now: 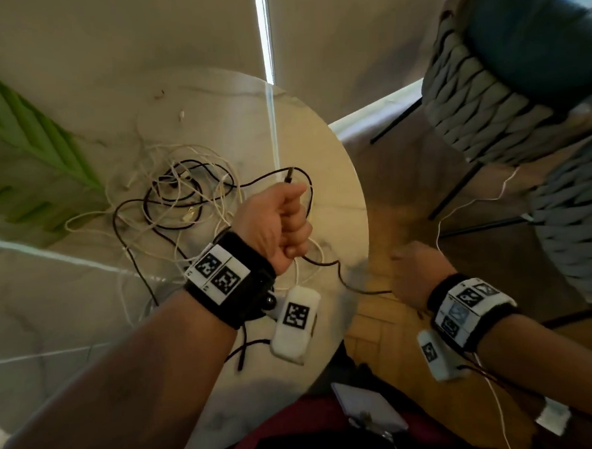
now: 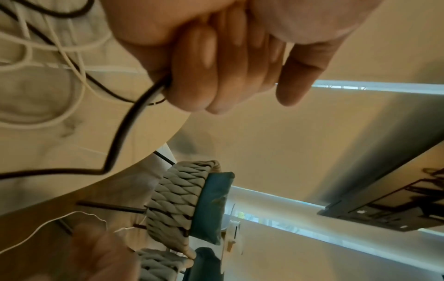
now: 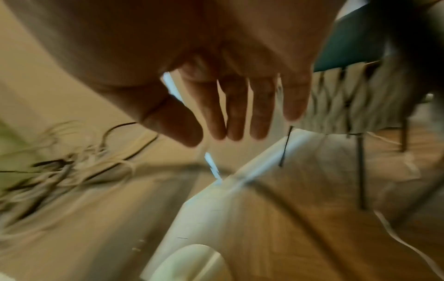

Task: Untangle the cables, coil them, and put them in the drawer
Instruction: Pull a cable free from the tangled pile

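Note:
A tangle of white and black cables (image 1: 183,192) lies on the round marble table (image 1: 248,117). My left hand (image 1: 296,224) is a fist over the table's right side and grips a black cable (image 1: 342,280). Its plug end (image 1: 289,176) sticks up above the thumb. In the left wrist view the fingers (image 2: 194,76) curl round that black cable (image 2: 120,136). From the fist the cable runs down and right, off the table edge, toward my right hand (image 1: 417,269). In the blurred right wrist view my right hand (image 3: 228,114) has straight, spread fingers holding nothing. No drawer is in view.
A grey woven chair (image 1: 486,87) with a teal cushion stands at the right on thin black legs, over a wooden floor (image 1: 379,340). A thin white cord (image 1: 458,209) trails beside it. A green leaf (image 1: 33,142) reaches over the table's left side.

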Action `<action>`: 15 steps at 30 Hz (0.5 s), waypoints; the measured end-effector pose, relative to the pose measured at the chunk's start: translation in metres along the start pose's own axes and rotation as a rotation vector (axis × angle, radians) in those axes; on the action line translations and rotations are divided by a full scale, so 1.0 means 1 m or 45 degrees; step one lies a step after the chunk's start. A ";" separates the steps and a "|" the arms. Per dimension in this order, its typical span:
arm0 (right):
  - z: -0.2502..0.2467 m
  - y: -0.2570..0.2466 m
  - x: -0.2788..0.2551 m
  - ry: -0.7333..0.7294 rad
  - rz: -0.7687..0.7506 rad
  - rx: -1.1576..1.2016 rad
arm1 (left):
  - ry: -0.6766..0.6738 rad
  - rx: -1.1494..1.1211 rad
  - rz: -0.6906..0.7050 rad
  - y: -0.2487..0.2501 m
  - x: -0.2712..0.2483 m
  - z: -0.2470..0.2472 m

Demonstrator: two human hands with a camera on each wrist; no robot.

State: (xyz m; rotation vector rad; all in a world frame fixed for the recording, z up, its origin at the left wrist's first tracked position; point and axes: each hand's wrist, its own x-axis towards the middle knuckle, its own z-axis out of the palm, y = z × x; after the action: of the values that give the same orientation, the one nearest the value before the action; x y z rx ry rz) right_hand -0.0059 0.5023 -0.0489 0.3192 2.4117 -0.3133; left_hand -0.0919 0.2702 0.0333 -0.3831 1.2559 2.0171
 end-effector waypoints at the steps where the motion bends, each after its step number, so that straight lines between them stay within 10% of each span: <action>1: -0.003 -0.008 -0.002 0.074 -0.122 0.056 | -0.009 0.013 0.001 -0.004 0.005 0.005; 7: -0.021 -0.090 -0.018 -0.086 -0.679 1.426 | -0.050 -0.096 -0.003 -0.019 0.020 0.024; 15: -0.009 -0.116 -0.002 -0.064 -0.933 0.815 | 0.126 -0.421 0.159 -0.011 -0.004 -0.050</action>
State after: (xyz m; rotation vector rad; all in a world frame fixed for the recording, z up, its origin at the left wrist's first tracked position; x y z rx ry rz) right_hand -0.0456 0.3958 -0.0246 -0.3191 2.2323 -1.4029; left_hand -0.0874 0.2276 0.0045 -0.5788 1.0233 2.3451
